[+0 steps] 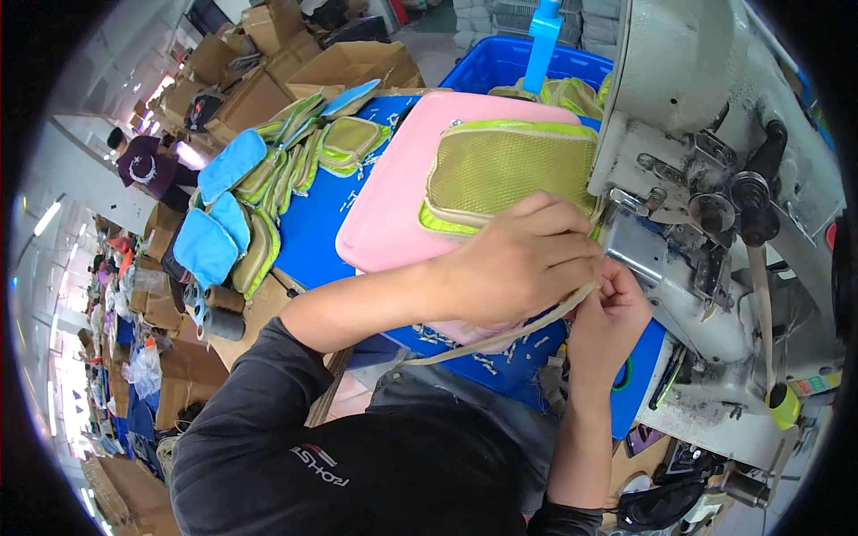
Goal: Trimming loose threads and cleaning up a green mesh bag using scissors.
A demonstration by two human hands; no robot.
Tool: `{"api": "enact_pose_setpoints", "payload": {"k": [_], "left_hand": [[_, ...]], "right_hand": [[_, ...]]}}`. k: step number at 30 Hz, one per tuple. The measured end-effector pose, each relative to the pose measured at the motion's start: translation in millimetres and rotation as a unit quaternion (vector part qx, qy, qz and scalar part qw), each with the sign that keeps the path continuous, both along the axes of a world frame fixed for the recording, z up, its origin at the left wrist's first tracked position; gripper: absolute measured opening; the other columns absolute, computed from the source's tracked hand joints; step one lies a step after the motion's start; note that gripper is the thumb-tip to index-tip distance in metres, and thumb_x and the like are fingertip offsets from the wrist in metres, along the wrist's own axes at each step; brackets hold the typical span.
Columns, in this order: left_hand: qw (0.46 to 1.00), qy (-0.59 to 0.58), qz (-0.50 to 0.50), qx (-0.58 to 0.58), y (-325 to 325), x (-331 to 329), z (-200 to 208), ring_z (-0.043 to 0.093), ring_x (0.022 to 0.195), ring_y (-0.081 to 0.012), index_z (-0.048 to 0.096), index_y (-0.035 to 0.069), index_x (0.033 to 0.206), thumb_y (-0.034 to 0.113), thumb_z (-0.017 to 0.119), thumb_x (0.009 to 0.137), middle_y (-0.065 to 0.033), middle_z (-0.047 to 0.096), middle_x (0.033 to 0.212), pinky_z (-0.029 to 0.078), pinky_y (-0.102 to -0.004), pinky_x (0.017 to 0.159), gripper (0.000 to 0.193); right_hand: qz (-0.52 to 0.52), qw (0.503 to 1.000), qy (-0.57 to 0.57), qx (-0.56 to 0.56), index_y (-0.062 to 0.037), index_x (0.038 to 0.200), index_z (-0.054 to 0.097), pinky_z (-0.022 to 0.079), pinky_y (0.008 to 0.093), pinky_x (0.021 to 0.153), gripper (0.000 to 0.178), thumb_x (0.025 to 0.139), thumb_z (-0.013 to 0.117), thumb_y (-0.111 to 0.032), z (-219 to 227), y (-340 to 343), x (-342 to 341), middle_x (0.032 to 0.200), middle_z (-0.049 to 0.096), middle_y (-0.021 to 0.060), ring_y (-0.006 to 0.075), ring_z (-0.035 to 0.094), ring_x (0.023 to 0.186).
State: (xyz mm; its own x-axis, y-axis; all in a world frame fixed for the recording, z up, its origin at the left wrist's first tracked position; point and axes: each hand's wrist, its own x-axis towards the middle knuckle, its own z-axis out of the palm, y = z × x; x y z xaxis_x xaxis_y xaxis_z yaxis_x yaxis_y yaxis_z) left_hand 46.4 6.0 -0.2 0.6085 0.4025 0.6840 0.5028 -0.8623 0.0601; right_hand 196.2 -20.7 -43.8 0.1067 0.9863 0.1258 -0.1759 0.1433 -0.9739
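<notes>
My left hand reaches across in front of the sewing machine, its fingers closed on a narrow beige fabric tape. The tape hangs away to the lower left in a loose curve. My right hand is pinched around the same tape, right beside the left fingertips. Exactly where the tape ends between the fingers is hidden. Just beyond the hands lies an olive mesh pouch piece with a lime-green edge and beige trim. It rests on a pink plastic board, its right side close to the sewing machine.
Several similar green pouches and blue pieces are piled at the left of the blue table. Thread cones stand near them. A blue crate sits behind. Pale scraps lie about. Another person is far left.
</notes>
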Motion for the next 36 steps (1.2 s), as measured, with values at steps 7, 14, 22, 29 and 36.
{"api": "enact_pose_setpoints", "payload": {"k": [7,14,22,29,36], "left_hand": [[0.988,-0.055,0.008,-0.147,6.5,-7.4,8.3,0.06,0.097,-0.0262,0.07,0.006,0.097,0.008,0.073,0.072,-0.0059,0.069,0.1,0.049,-0.0373,0.082,0.026],[0.994,-0.022,-0.034,-0.101,13.8,-11.7,12.6,0.061,0.099,-0.0234,0.071,0.006,0.092,0.012,0.072,0.074,-0.0032,0.071,0.099,0.047,-0.0376,0.089,0.02],[0.99,0.124,-0.025,0.069,10.7,-7.9,15.2,0.059,0.102,-0.0219,0.069,0.005,0.091,0.016,0.065,0.068,-0.0039,0.067,0.102,0.046,-0.0402,0.091,0.025],[0.987,0.14,-0.035,0.07,1.4,-8.1,19.8,0.058,0.102,-0.0224,0.068,0.006,0.089,0.015,0.065,0.066,-0.0035,0.065,0.1,0.046,-0.0397,0.091,0.025],[0.992,0.093,-0.039,-0.082,1.7,-10.5,33.0,0.058,0.104,-0.0248,0.066,0.006,0.101,0.012,0.071,0.065,-0.004,0.065,0.106,0.044,-0.0393,0.092,0.037]], "right_hand": [[-0.039,0.999,0.02,-0.026,0.0062,0.088,0.064,0.043,0.0187,0.046,0.007,0.091,0.06,0.001,5.3,-1.3,-12.1,0.067,0.064,0.0034,0.0038,0.056,0.054],[-0.01,1.0,-0.004,0.014,0.0061,0.075,0.062,0.04,0.0219,0.046,0.013,0.087,0.062,0.0,-13.5,4.4,-23.6,0.058,0.06,0.0026,0.0036,0.053,0.052],[0.003,0.995,-0.064,0.072,0.0038,0.076,0.06,0.037,0.0208,0.046,0.008,0.083,0.062,0.002,-12.4,6.4,-13.0,0.057,0.055,-0.0008,0.0019,0.047,0.052],[0.025,0.999,-0.026,0.04,0.0047,0.085,0.065,0.036,0.0185,0.043,0.006,0.088,0.06,0.003,-3.7,3.1,1.1,0.06,0.056,-0.0025,0.0019,0.049,0.049],[0.021,1.0,-0.015,-0.018,0.0041,0.089,0.065,0.038,0.0191,0.043,0.013,0.09,0.052,0.005,9.0,-1.3,-1.6,0.065,0.059,-0.0002,0.0041,0.051,0.049]]}}
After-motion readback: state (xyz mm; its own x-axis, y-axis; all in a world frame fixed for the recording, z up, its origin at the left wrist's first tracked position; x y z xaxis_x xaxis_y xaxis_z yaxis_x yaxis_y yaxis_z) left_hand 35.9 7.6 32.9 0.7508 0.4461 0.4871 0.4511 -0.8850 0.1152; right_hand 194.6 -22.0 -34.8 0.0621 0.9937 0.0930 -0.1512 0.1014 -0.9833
